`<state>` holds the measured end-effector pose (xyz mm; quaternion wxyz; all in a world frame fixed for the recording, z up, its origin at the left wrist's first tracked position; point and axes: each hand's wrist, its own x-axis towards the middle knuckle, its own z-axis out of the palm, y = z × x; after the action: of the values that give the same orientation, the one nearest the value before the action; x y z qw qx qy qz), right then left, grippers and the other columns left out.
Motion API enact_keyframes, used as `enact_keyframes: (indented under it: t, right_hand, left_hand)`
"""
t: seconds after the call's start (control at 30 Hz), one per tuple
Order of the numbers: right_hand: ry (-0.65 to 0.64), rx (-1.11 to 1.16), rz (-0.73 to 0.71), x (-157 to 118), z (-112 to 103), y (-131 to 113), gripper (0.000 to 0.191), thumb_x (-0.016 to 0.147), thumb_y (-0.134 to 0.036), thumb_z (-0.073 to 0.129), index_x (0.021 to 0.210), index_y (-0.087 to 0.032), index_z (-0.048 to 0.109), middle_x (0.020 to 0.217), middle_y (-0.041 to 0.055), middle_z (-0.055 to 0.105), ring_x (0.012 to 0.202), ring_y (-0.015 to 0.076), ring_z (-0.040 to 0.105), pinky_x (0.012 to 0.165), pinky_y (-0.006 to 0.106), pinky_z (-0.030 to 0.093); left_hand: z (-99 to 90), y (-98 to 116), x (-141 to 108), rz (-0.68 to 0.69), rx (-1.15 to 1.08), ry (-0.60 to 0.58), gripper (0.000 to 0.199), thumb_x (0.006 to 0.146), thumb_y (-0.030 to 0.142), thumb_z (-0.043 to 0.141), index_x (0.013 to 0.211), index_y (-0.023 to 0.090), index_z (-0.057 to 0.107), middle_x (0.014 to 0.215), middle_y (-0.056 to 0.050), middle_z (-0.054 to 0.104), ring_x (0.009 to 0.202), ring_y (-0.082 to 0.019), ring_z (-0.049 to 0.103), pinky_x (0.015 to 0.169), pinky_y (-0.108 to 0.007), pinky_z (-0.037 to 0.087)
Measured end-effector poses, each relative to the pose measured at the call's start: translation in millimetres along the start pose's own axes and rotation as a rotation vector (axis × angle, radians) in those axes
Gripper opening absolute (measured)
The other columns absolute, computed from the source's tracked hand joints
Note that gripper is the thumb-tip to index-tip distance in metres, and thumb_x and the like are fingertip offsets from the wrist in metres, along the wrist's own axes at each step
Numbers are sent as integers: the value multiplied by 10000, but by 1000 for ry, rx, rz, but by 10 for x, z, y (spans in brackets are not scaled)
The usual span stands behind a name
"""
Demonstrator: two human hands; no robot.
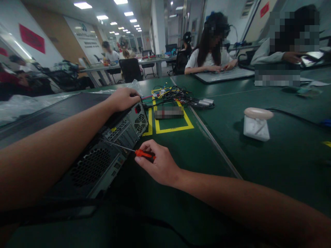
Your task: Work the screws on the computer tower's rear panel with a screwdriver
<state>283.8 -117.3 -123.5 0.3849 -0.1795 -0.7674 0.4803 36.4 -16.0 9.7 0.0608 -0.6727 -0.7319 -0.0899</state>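
A computer tower (120, 132) sat at nine o'clock on the worktop (212, 158). The left hand (124, 99), grip open, rested atop it; the right hand (160, 163), grip closed, held a screwdriver (144, 154) pointing toward ten o'clock.

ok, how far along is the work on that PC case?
Looks done: PC case in place, rear panel exposed.
In hand: right hand holds the orange-and-black screwdriver, shaft angled to the rear panel; left hand is on the case's far end.
Left: the screwdriver work, probably, as it's at the panel. Can't tell which screws are out.
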Motion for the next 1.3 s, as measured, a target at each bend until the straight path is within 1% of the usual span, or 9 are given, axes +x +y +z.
enact_keyframes:
  t: [0.23, 0.4, 0.6, 0.77, 0.9, 1.03, 1.17, 1.23, 1.3]
  right_hand:
    - [-1, 9, -9, -4, -6, -5, 203, 971, -403, 730, 1040, -234, 642, 972, 14, 713, 845, 183, 654, 839, 352, 538]
    - [2, 7, -16, -5, -6, -2, 202, 976, -403, 729, 1037, -229, 649, 959, 10, 703, 836, 179, 647, 820, 339, 524]
    - [2, -3, -6, -1, -10, -14, 204, 977, -413, 720, 1029, -224, 665, 951, 15, 710, 827, 177, 650, 813, 332, 520]
    - [-2, 7, -27, -5, -2, 1, 234, 1005, -443, 702, 1028, -211, 682, 926, 20, 712, 812, 176, 647, 795, 327, 522]
    - [-2, 21, -34, -4, 13, 21, 242, 1040, -444, 663, 1015, -207, 702, 899, 22, 710, 814, 178, 651, 781, 323, 522]
    - [-7, 28, -40, -4, 17, 22, 251, 1053, -444, 641, 1020, -207, 716, 916, 29, 716, 815, 175, 654, 774, 325, 523]
    - [-2, 57, -13, -7, 14, 13, 257, 985, -449, 717, 1093, -221, 672, 899, 5, 697, 787, 169, 648, 743, 316, 524]
    - [-2, 56, 4, -9, 14, 8, 263, 935, -414, 757, 1082, -231, 637, 880, -12, 678, 764, 163, 639, 727, 311, 520]
    - [-6, 55, 8, -9, 16, 5, 226, 926, -375, 747, 1047, -235, 616, 883, -15, 670, 755, 158, 631, 723, 310, 519]
  left_hand:
    - [-11, 7, 1, -1, 4, -9, 563, 930, 474, 499, 1289, 212, 844, 1302, -123, 809, 1210, -365, 724, 1049, -416, 535]
    - [-16, 10, -3, 19, 10, -22, 595, 938, 496, 479, 1301, 193, 839, 1314, -144, 803, 1218, -362, 722, 1046, -413, 535]
    - [4, 0, 1, 2, -1, 7, 551, 937, 475, 496, 1281, 220, 844, 1314, -119, 810, 1219, -363, 722, 1067, -422, 533]
    - [-1, -7, 13, 21, 16, -18, 589, 946, 470, 476, 1305, 168, 833, 1328, -139, 800, 1234, -362, 716, 1079, -410, 531]
    - [-2, -15, 19, 16, 16, -27, 579, 954, 474, 476, 1315, 194, 832, 1323, -120, 802, 1233, -353, 715, 1074, -408, 532]
    - [1, -19, 17, 19, -5, -20, 577, 951, 477, 487, 1310, 190, 836, 1307, -143, 803, 1212, -367, 721, 1069, -437, 534]
    - [-3, -14, 15, 18, -12, -17, 565, 946, 465, 489, 1294, 194, 841, 1299, -135, 808, 1211, -363, 719, 1059, -430, 537]
    - [-4, -15, 19, 15, -12, -21, 557, 942, 467, 496, 1285, 202, 846, 1290, -132, 811, 1207, -363, 719, 1053, -431, 537]
    - [-4, -19, 25, 15, -10, -22, 559, 939, 474, 500, 1280, 201, 849, 1286, -135, 811, 1210, -366, 717, 1051, -431, 536]
